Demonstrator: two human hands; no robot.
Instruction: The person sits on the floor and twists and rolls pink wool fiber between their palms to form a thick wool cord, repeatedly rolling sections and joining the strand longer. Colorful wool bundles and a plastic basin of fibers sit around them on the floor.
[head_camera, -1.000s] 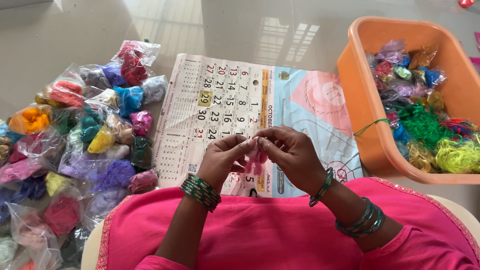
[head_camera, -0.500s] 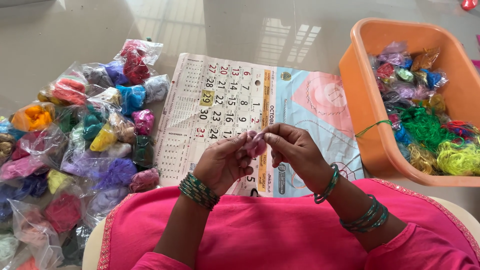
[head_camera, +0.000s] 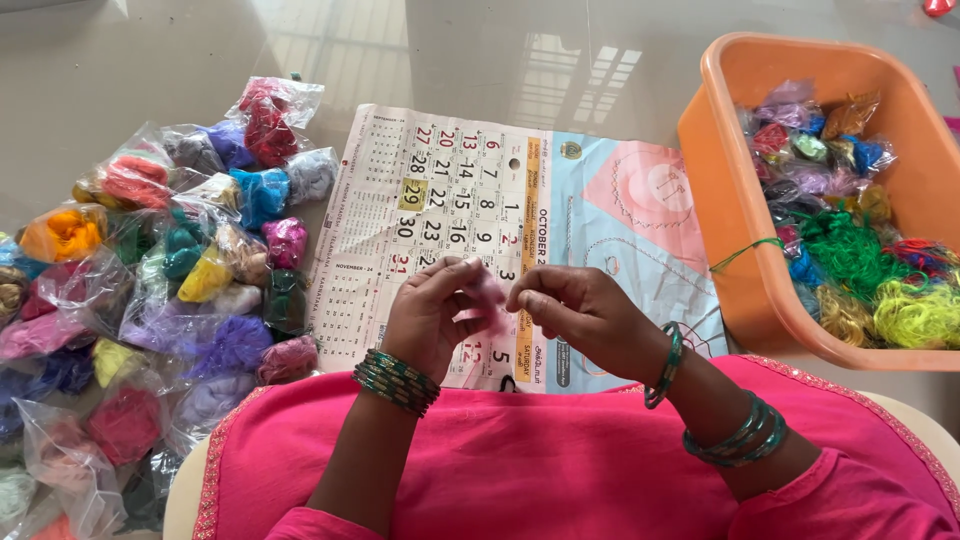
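Note:
My left hand (head_camera: 432, 318) and my right hand (head_camera: 575, 310) are held close together over my pink lap, above the near edge of a paper calendar sheet (head_camera: 455, 210) on the floor. Between their fingertips is a small tuft of pale pink thread (head_camera: 491, 296); both hands pinch it. Green bangles are on both wrists. How the thread runs inside the fingers is hidden.
A heap of small clear bags of coloured thread (head_camera: 170, 280) covers the floor to the left. An orange plastic tub (head_camera: 735, 215) at the right holds more bags and loose green and yellow thread; a green strand hangs over its rim.
My hands have drawn slightly apart and lifted a little, the left fingers spreading around the pink tuft. Nothing else has moved.

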